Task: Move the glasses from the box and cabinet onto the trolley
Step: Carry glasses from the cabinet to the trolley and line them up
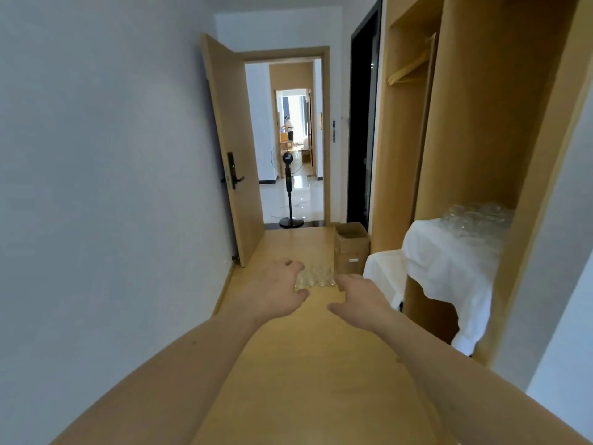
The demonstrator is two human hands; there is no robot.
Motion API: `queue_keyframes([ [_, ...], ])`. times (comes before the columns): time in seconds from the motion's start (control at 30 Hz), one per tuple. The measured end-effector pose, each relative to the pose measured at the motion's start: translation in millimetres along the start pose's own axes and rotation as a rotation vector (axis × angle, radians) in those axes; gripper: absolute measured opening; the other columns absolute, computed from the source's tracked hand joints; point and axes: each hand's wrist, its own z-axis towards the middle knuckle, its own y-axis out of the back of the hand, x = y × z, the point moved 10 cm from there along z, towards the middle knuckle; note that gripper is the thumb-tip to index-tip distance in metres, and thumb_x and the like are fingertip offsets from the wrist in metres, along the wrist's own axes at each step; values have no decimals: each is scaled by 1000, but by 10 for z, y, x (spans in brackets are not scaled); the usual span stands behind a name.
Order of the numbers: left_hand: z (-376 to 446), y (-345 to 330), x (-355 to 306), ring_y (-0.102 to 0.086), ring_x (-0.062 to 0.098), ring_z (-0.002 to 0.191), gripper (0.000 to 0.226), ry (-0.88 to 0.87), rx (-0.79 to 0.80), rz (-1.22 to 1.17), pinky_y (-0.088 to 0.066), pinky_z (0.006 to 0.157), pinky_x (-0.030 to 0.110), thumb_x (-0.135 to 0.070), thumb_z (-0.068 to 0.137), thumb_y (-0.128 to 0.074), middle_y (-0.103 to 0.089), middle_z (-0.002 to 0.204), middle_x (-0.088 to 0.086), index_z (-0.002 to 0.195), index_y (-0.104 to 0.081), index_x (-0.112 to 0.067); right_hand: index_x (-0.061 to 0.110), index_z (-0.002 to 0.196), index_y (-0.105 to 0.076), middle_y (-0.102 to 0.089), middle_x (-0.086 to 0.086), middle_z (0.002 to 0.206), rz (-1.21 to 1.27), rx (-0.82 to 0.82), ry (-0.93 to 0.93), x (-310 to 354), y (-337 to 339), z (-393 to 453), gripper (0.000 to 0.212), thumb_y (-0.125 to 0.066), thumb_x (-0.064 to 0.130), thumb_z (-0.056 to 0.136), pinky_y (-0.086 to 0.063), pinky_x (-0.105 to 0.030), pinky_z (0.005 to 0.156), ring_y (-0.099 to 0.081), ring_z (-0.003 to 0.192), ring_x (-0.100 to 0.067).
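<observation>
A cluster of several clear glasses (316, 277) stands low over the wooden floor in the middle of the corridor. My left hand (279, 290) reaches out at its left edge with fingers loosely curved; whether it touches the glasses is unclear. My right hand (356, 297) is stretched out just right of the cluster, fingers spread, holding nothing. An open cardboard box (351, 245) stands behind the glasses against the cabinet. More glasses (475, 216) sit on a white cloth (449, 261) on a shelf of the wooden cabinet (481, 123) at right. No trolley is plainly visible.
A second white-covered surface (383, 271) juts out beside the box. A wooden door (234, 149) stands open at the corridor's end, with a standing fan (289, 187) in the doorway. A person is far off in a back room. A white wall runs along the left.
</observation>
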Motion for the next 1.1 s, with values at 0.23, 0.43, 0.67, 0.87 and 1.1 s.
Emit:
queue_keyframes([
  [0.23, 1030, -285, -180, -44, 28, 135, 62, -45, 11, 2, -40, 109, 41, -43, 95, -63, -48, 147, 7, 148, -45, -19, 28, 151, -40, -49, -4, 148, 17, -14, -72, -681, 113, 852, 72, -66, 52, 87, -48, -45, 105, -48, 132, -29],
  [0.43, 1776, -527, -230, -50, 27, 128, 60, -110, 38, -1, -45, 104, 40, -44, 93, -64, -53, 140, 6, 145, -49, -18, 32, 144, -46, -53, -2, 142, 26, -32, -137, -1090, 129, 1361, 65, -66, 52, 86, -50, -41, 100, -52, 126, -26],
  [0.67, 2727, -885, -347, -54, 28, 120, 56, -233, 80, -90, -50, 96, 42, -43, 91, -65, -56, 132, 5, 140, -53, -21, 27, 153, -37, -45, -1, 152, -30, -63, -279, -1634, 229, 1976, 70, -64, 48, 91, -44, -40, 108, -45, 135, -26],
  [0.87, 3701, -981, -409, -56, 25, 117, 52, -379, 94, -131, -52, 91, 41, -48, 89, -65, -60, 126, 1, 133, -57, -22, 28, 150, -40, -48, -1, 149, -100, -133, -406, -1961, 478, 2613, 68, -62, 53, 91, -45, -40, 108, -48, 132, -25],
  [1.1, 4633, -1125, -489, -58, 21, 114, 52, -513, 141, -185, -54, 90, 35, -49, 91, -64, -60, 131, -1, 137, -54, -25, 28, 152, -39, -47, -1, 150, -121, -199, -580, -2270, 668, 3136, 72, -64, 53, 88, -43, -43, 109, -44, 136, -26],
])
